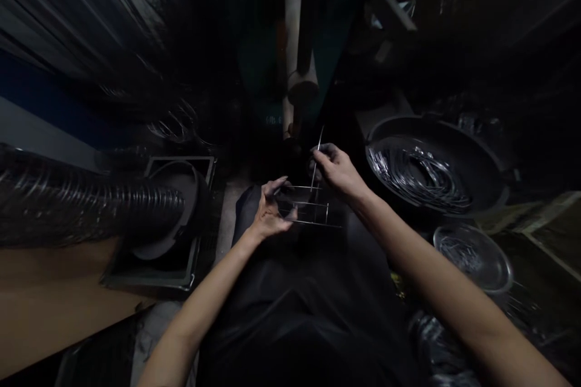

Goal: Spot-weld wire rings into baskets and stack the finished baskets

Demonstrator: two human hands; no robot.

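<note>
My left hand [273,210] is closed on a small wire frame [313,204] made of thin metal rods, which sticks out to the right from between the fingers. Opposite it, my right hand [333,168] pinches a thin metal rod [315,174], held nearly upright. The rod's lower end meets or crosses the top wire of the frame; whether they touch is unclear. Both hands are above my lap, in front of a dark machine with a pale cylindrical part [303,86]. Shadow hides some of the fingertips.
On the right stand a wide dark basin [485,193] with bent metal wires [417,178] and a clear round bowl [503,281] of small metal pieces. At left, a tall stack of wire parts [91,199] leads to a round black container [195,193] inside a crate [181,283].
</note>
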